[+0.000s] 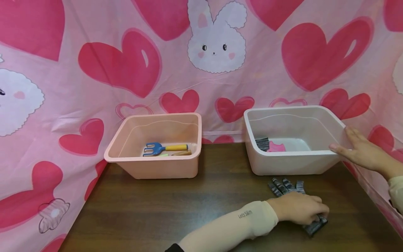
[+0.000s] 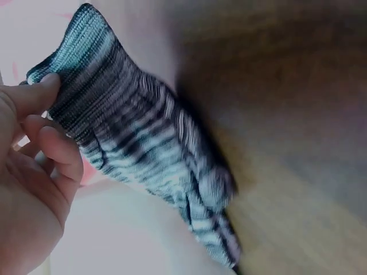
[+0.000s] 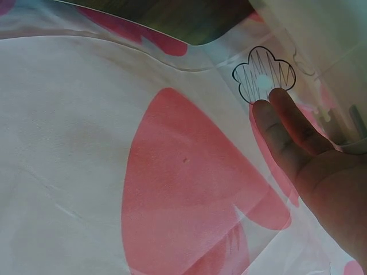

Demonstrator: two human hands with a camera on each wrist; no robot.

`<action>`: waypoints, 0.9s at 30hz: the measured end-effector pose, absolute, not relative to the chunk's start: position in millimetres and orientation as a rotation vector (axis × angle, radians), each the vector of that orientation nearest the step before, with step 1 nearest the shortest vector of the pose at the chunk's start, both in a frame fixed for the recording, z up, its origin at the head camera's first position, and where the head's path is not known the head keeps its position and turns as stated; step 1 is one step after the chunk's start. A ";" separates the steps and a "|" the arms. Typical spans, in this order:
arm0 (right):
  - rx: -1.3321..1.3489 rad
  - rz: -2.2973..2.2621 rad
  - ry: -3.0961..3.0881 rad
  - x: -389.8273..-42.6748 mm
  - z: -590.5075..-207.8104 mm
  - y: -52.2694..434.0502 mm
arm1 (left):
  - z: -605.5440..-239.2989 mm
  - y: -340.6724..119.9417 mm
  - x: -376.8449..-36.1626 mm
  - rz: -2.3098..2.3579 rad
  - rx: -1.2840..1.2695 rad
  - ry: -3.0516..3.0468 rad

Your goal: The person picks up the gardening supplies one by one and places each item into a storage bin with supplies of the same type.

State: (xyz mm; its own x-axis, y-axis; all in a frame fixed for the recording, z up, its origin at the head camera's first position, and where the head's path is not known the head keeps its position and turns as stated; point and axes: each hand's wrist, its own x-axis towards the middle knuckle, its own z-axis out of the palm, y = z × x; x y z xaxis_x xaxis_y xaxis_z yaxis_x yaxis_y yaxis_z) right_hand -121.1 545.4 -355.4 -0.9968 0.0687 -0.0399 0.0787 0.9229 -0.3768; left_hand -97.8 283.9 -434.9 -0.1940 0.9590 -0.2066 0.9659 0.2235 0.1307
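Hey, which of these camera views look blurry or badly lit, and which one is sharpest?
Head view: sharpest, evenly lit, edges bowed by the wide lens, with the left hand on the grey striped knit glove. Left wrist view: glove in fair focus, dark wooden table smeared. Right wrist view: right hand dim and soft against the brighter pink heart-print cloth.

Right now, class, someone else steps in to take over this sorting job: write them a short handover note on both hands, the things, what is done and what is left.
Left hand: grips the striped grey glove lying on the wooden table, in front of the white bin.
Right hand: open, straight fingers resting on the white bin's right rim.
Done: the white bin already holds another grey knit piece and a pink item. The pink bin holds a blue hand rake with a yellow handle.
Left: the striped glove is not yet lifted; judging by the grey piece inside, it probably goes in the white bin.
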 end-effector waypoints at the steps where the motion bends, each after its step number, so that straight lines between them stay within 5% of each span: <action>1: 0.121 -0.598 3.054 -121.2 -355.0 545.2 | -433.1 282.8 -99.5 -0.020 1.826 2.257; 27: 0.124 -0.601 3.048 -120.1 -355.0 544.5 | -381.9 260.4 -138.3 0.421 1.825 2.334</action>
